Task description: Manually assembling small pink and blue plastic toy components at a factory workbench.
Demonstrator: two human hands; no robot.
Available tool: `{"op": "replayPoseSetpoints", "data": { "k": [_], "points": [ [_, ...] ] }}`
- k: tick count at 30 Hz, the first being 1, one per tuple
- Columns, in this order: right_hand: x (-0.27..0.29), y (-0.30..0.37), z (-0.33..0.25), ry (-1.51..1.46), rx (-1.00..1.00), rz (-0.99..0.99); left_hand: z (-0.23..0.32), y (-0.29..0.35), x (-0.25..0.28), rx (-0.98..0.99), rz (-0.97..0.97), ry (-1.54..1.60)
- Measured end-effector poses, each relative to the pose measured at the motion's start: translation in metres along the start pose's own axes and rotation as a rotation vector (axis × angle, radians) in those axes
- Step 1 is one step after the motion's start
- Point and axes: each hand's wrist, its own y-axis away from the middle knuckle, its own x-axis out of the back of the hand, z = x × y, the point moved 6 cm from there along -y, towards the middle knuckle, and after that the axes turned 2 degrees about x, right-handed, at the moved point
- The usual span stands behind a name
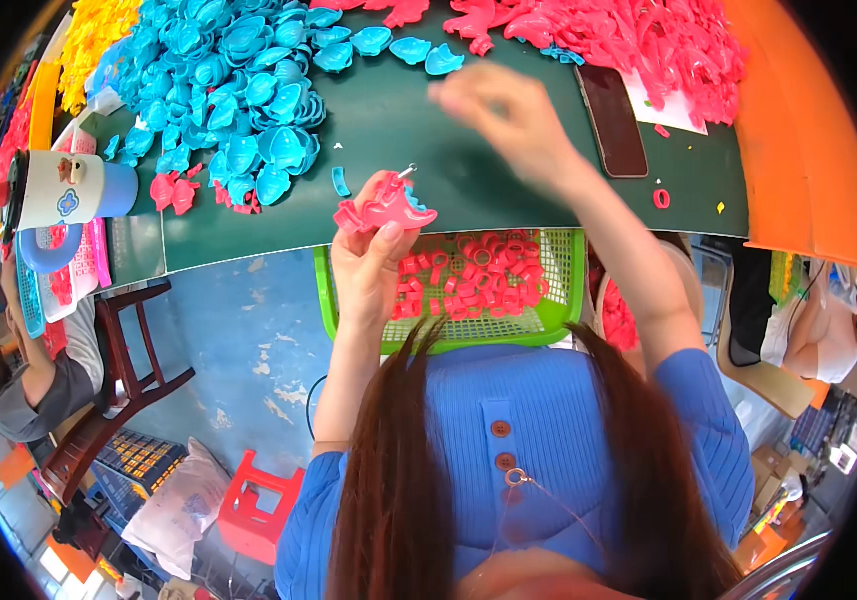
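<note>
1. Fingers of the left hand (pixel 369 268) pinch a pink-and-blue toy piece (pixel 387 210), the thumb (pixel 389 238) pressed against its near side and the other fingers mostly hidden behind it.

2. Held just above the near edge of a green table (pixel 419 125), the toy piece has its long axis running roughly left to right. Its narrow tip points right; a blockier pink end sits at left, over the hand. Blue plastic shows on its upper right side, and a thin, metallic-looking pin (pixel 409 171) juts from its top, slanting up and to the right, away from the wearer.

3. Raised over the table, well apart from the toy piece, the right hand (pixel 514 120) is blurred. Its fingers look bent, with the tips toward the left; whether they pinch anything cannot be told.

4. Blue shells (pixel 219 85) lie heaped at the table's far left, a loose row of them trailing right. Pink pieces (pixel 639 40) form another heap at the far right, near a dark phone (pixel 613 122). One pink ring (pixel 662 199) lies on the tabletop nearer the wearer.

5. Below the table's edge, a green basket (pixel 576 300) holds many small pink loops (pixel 479 275). At left, a cup (pixel 74 190) is near the blue heap, and another person (pixel 34 385) sits farther off.
</note>
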Motion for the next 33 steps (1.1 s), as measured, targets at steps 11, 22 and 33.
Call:
{"op": "replayPoseSetpoints", "data": {
  "k": [11,22,33],
  "points": [
    [0.002,-0.046,0.058,0.707,0.200,-0.215,0.015,0.003,0.008,0.017,-0.028,0.044],
    [0.041,0.057,-0.017,-0.374,-0.409,0.331,-0.011,-0.009,-0.044,0.189,-0.190,-0.129],
    [0.036,0.077,-0.064,0.348,0.009,0.436,-0.021,0.001,-0.070,0.180,-0.198,-0.143]
  ]
}}
